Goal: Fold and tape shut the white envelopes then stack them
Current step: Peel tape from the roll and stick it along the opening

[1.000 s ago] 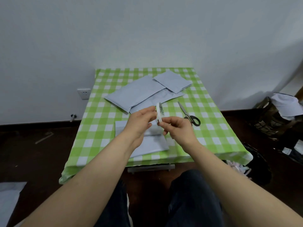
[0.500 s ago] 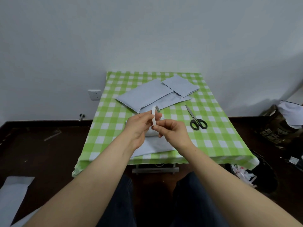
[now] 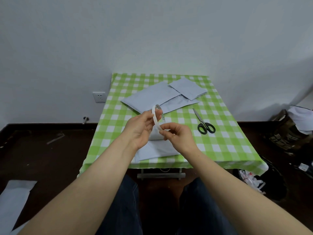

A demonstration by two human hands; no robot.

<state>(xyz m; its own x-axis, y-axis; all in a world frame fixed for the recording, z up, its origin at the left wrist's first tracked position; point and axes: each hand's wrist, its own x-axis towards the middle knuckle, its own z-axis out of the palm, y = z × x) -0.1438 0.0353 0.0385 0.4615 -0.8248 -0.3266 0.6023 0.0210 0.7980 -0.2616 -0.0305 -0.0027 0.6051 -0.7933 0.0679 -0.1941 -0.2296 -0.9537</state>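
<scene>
The step in hand looked like the taping: a strip was being started off the tape roll [image 3: 155,118], which was held in the air between both hands, just above the near envelope [image 3: 157,150]. The left hand [image 3: 140,128] had its grip clamped on the roll, thumb and fingers curled round the ring's upper part. The right hand [image 3: 179,135] had its grip pinched together at the ring's lower end, probably on the loose end of the tape, though the end itself was too thin to make out. The roll was a thin white hoop on edge, seen almost edge-on, its visible length slanting from the far left down toward the near right. The near envelope lay flat by the front edge of the bench [image 3: 228,145], partly hidden under the hands, its long axis running left to right with the right end a little farther away; it appeared folded over along its far side. More envelopes [image 3: 150,97] lay overlapped toward the back of the bench, their long axes running diagonally from near left to far right, with a smaller folded envelope [image 3: 187,88] on top at the right. The next move would call for drawing out a short strip, cutting it with the scissors [image 3: 203,124] lying to the right, and pressing it across the fold.
</scene>
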